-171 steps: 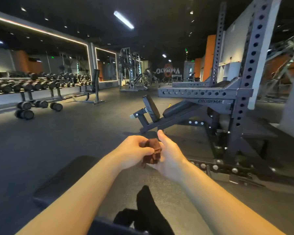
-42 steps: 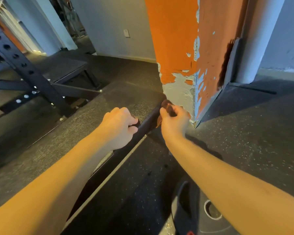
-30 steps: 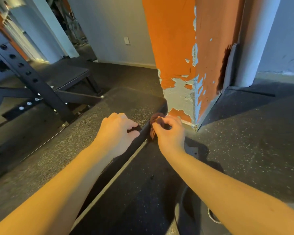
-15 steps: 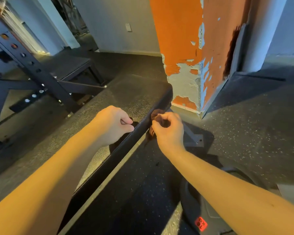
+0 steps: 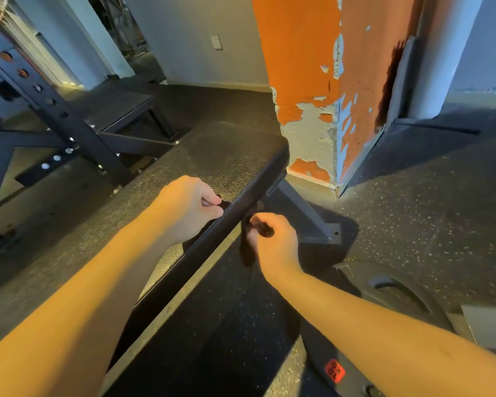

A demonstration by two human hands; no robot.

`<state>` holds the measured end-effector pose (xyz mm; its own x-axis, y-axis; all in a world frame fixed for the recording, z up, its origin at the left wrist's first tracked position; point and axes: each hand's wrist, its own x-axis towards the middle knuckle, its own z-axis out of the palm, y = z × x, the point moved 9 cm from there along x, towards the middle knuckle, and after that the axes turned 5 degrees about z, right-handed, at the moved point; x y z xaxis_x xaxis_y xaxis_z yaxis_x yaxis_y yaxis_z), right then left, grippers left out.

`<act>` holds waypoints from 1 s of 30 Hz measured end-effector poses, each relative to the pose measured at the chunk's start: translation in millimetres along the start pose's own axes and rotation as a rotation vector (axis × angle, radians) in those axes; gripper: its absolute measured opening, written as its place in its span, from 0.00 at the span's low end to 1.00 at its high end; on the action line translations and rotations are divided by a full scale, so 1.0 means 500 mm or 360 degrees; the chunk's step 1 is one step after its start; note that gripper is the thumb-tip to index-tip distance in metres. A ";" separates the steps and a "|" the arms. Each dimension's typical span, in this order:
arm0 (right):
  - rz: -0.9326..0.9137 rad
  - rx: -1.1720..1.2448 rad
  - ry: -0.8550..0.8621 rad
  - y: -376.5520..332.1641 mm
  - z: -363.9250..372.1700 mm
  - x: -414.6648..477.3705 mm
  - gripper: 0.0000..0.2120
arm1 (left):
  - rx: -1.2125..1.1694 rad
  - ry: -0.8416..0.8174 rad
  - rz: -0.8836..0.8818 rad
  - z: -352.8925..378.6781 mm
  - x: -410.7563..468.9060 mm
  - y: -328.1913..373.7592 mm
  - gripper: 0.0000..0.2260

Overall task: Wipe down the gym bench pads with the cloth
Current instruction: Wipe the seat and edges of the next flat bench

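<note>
bench pad [image 5: 218, 156] textured black | peeling orange pillar [image 5: 307, 67] | right hand [image 5: 272, 245] grips cloth [image 5: 245, 250] | left hand [image 5: 189, 207] clenched

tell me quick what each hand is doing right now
Left hand: closed, resting on the bench pad; holding anything cannot be told.
Right hand: closed on the dark cloth against the pad's side edge.

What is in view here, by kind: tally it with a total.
Hands: 2, left hand and right hand
Cloths: 1, cloth
Bench pads: 2, near bench pad and far bench pad
Weight plates: 1, weight plate
Total: 6
</note>
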<state>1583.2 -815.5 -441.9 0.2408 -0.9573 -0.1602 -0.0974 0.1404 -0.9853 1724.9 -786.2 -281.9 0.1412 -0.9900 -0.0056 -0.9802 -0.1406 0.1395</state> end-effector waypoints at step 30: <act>-0.0117 0.0174 0.0519 -0.116 -0.108 0.086 0.08 | -0.0010 -0.0079 -0.0026 -0.003 -0.009 0.026 0.06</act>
<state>1547.2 -878.2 -388.2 -0.0796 -0.9937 -0.0783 0.0167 0.0772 -0.9969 1711.6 -783.5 -278.4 0.1497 -0.9871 -0.0569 -0.9769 -0.1565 0.1455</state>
